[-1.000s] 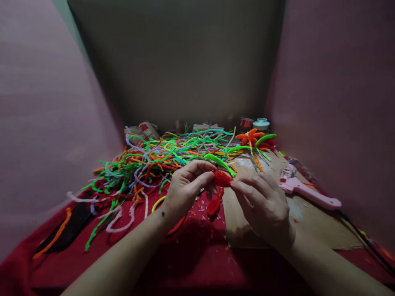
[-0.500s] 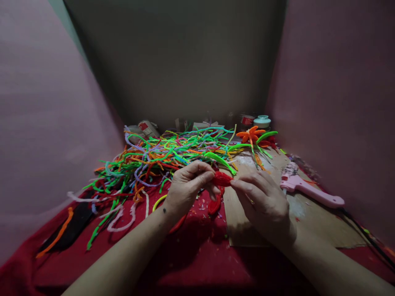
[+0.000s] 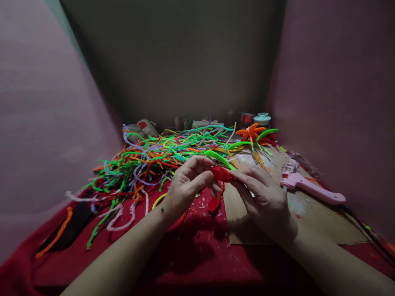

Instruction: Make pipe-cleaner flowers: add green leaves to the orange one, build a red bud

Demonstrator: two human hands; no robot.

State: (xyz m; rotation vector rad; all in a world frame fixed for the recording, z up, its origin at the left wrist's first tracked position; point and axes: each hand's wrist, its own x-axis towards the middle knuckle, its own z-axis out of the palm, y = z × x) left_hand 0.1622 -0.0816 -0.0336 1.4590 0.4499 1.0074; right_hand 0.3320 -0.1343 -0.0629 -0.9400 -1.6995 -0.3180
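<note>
Between my two hands is a red pipe-cleaner petal [image 3: 222,174], fuzzy and held roughly level above the table. My left hand [image 3: 194,179] pinches its left end between thumb and fingers. At the other end, the fingertips of my right hand [image 3: 262,197] are closed on the petal's tip. Just below, another red pipe-cleaner piece [image 3: 214,204] lies on the red cloth [image 3: 197,263], partly hidden by my left fingers. Small coloured fuzz bits are scattered around it.
A tangled heap of coloured pipe cleaners [image 3: 166,148] spreads across the back left. On the right, a pink glue gun [image 3: 311,187] with a black cord rests on a cardboard sheet [image 3: 321,222]. Behind are an orange pipe-cleaner flower [image 3: 251,132] and a teal-lidded jar [image 3: 262,119].
The petal has risen slightly and turned a little in my fingers. My right fingers have shifted up and now lie flatter along its right end. My left hand keeps its pinch.
</note>
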